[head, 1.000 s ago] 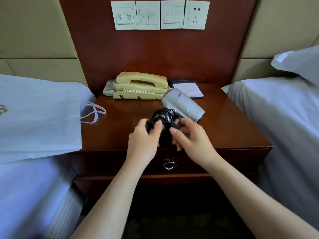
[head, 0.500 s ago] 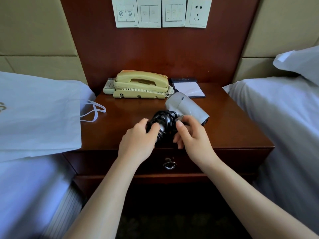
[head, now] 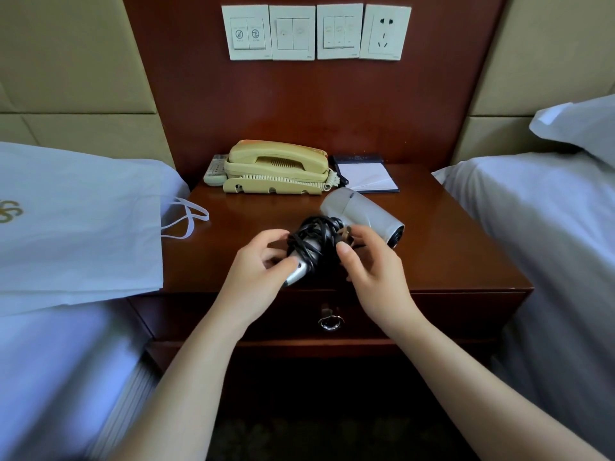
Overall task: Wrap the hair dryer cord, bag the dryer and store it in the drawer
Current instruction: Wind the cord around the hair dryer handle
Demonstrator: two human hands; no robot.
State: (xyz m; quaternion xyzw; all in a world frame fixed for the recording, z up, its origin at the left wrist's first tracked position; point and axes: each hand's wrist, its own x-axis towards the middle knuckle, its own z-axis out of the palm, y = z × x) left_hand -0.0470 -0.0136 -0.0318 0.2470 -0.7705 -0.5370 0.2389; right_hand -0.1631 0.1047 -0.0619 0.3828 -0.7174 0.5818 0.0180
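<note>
A silver hair dryer (head: pixel 364 214) is held just above the wooden nightstand (head: pixel 449 247), nozzle pointing right. Its black cord (head: pixel 314 242) is wound in loops around the handle. My left hand (head: pixel 258 271) grips the silver end of the handle from below left. My right hand (head: pixel 372 264) pinches the plug end of the cord against the coil. A white drawstring bag (head: pixel 80 227) lies flat on the left bed, its strings hanging onto the nightstand. The drawer (head: pixel 459 307) under the tabletop is closed, with a round metal pull (head: pixel 330 322).
A cream telephone (head: pixel 276 168), a remote (head: pixel 215 169) and a notepad (head: pixel 366 176) sit at the back of the nightstand. Wall switches and a socket (head: pixel 384 31) are above. Beds with white sheets flank both sides, with a pillow (head: pixel 579 128) on the right one.
The dryer has turned a little so the silver handle end now shows by my left hand. My right fingers have shifted onto the plug at the coil.
</note>
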